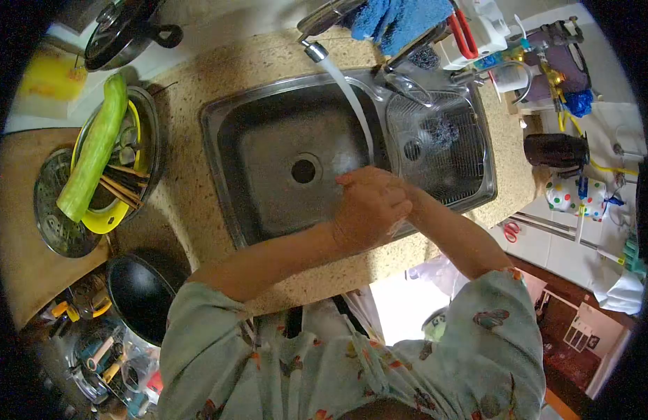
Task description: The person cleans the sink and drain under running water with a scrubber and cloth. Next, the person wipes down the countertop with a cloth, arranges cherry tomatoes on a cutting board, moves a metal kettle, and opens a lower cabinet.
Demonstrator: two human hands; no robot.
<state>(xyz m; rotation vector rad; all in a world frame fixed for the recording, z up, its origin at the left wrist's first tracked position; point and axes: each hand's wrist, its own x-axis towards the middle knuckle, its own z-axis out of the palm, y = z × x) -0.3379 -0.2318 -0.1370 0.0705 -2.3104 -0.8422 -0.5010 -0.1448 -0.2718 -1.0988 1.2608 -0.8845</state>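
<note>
Over the near right side of the large sink basin [261, 140], my two hands are clasped together. My left hand [359, 220] is wrapped over my right hand [376, 178], its fingers bent round toward the right wrist. The fingers of my right hand point left and are closed against the left hand; part of them is hidden. No other object shows between them. From the faucet [315, 51] a stream of water [352, 98] runs down beside my hands and splashes on the basin floor, near the drain [303, 170].
Right of the basin, a smaller basin holds a wire rack [450, 154]. A long green gourd [96, 147] lies across a yellow-rimmed colander [103, 220] on the left. Nearby are a black wok [142, 294] and a lidded pan [124, 42]. A blue cloth [401, 21] hangs behind.
</note>
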